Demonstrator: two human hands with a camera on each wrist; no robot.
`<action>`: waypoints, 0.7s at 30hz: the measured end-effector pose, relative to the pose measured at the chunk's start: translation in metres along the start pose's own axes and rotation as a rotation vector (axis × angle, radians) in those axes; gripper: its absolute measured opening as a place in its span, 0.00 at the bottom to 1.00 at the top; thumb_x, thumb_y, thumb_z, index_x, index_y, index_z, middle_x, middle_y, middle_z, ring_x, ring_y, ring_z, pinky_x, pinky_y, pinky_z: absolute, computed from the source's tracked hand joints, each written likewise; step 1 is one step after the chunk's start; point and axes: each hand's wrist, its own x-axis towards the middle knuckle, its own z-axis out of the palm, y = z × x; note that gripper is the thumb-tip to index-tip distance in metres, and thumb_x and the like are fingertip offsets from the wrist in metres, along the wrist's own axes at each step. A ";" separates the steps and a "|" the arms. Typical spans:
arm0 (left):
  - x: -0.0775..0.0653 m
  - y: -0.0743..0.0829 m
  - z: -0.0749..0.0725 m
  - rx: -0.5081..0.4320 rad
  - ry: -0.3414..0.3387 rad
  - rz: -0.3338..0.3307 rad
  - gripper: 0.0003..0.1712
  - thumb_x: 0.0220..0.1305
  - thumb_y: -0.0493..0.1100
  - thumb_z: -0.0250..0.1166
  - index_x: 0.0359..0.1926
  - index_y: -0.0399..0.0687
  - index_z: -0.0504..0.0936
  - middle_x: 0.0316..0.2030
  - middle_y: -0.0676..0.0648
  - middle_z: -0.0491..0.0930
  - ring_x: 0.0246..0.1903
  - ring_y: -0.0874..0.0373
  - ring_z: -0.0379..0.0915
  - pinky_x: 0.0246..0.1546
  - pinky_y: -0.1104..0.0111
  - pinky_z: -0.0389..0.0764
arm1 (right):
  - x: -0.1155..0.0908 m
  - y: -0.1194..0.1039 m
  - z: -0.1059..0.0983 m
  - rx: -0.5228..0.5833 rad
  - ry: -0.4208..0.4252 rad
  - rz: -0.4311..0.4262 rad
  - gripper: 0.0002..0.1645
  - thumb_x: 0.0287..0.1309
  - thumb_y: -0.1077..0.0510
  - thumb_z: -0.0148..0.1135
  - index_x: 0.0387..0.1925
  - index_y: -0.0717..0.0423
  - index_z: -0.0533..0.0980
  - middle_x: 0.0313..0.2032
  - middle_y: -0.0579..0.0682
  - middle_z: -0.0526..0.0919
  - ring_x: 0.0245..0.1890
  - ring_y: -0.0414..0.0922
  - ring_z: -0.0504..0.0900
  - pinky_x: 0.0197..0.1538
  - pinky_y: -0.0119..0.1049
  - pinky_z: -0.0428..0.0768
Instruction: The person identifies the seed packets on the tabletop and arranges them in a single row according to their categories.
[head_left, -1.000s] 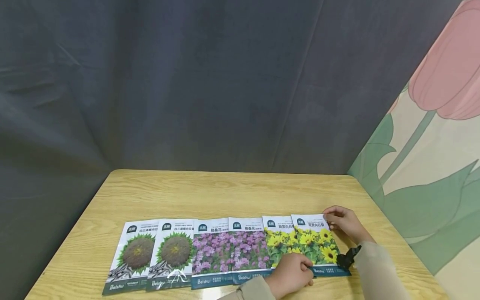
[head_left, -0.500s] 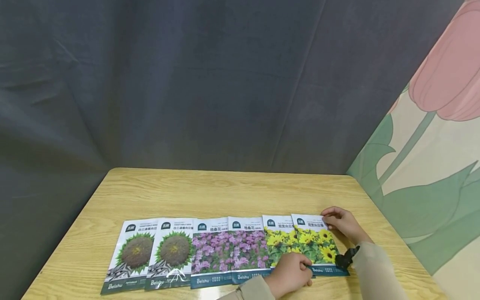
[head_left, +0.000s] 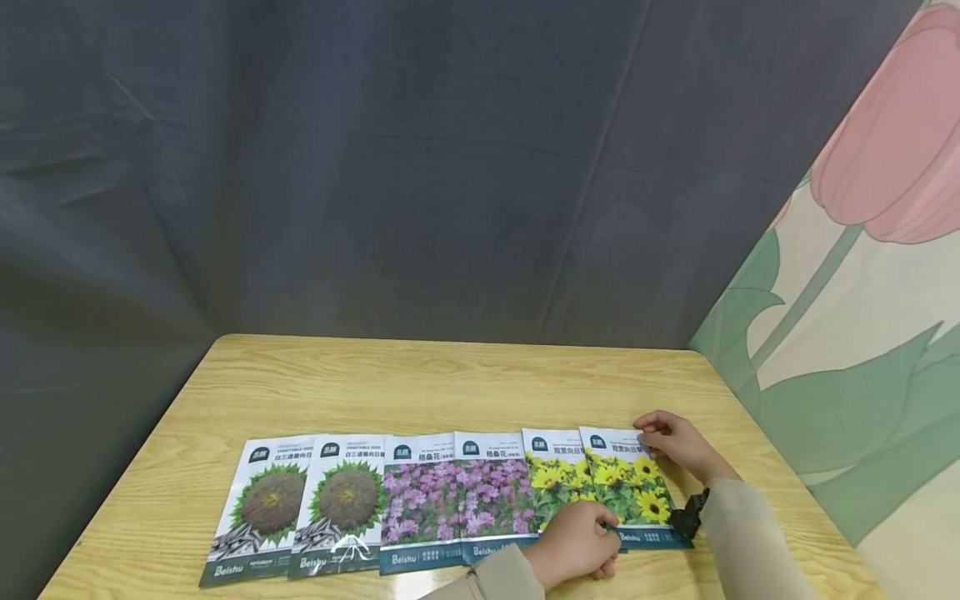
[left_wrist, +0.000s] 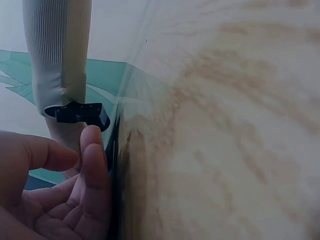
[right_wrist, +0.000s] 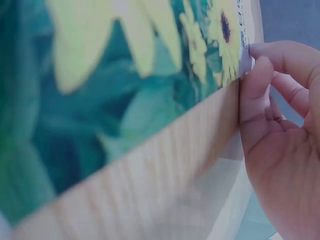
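Observation:
Six-like flat seed packets lie in an overlapping row. My right hand (head_left: 678,446) has its thumb and index finger at the upper right corner of the end packet, a yellow-flowered sunflower seed packet (head_left: 633,483). In the right wrist view, the thumb (right_wrist: 260,80) and index fingertip pinch that corner. My left hand (head_left: 577,542) rests at the lower edge of the yellow packets, fingers loosely bent; its thumb and index finger (left_wrist: 92,160) stand apart in the left wrist view. It partly covers the neighbouring yellow seed packet (head_left: 551,475).
Left of these lie two purple-flowered seed packets (head_left: 491,492) and two brown sunflower-head seed packets (head_left: 348,500). All lie on a wooden table (head_left: 450,383). A dark curtain (head_left: 435,167) hangs behind it, with a tulip-patterned wall (head_left: 862,333) at the right.
Both hands have shifted slightly left, and the end yellow packet has edged left with them. The view has also drifted a little.

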 end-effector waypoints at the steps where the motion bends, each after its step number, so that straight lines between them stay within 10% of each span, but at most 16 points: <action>1: 0.000 0.001 -0.001 0.002 -0.006 -0.006 0.11 0.64 0.35 0.62 0.46 0.42 0.86 0.15 0.51 0.79 0.13 0.62 0.73 0.27 0.74 0.79 | 0.001 -0.001 0.000 -0.019 0.000 0.007 0.18 0.71 0.63 0.58 0.55 0.73 0.72 0.37 0.56 0.77 0.29 0.47 0.75 0.32 0.36 0.78; 7: -0.011 0.003 -0.022 0.069 -0.048 0.043 0.06 0.66 0.37 0.62 0.38 0.49 0.85 0.22 0.55 0.81 0.18 0.63 0.74 0.22 0.72 0.72 | 0.007 -0.010 0.001 -0.115 -0.006 0.009 0.16 0.68 0.67 0.58 0.53 0.72 0.72 0.33 0.55 0.73 0.28 0.46 0.72 0.30 0.36 0.75; 21: -0.066 -0.004 -0.144 0.886 0.229 0.319 0.08 0.68 0.37 0.62 0.44 0.45 0.85 0.26 0.56 0.75 0.19 0.69 0.62 0.18 0.76 0.69 | 0.025 -0.025 -0.001 -0.464 -0.133 0.033 0.13 0.65 0.69 0.52 0.51 0.68 0.71 0.35 0.58 0.77 0.28 0.48 0.73 0.31 0.39 0.73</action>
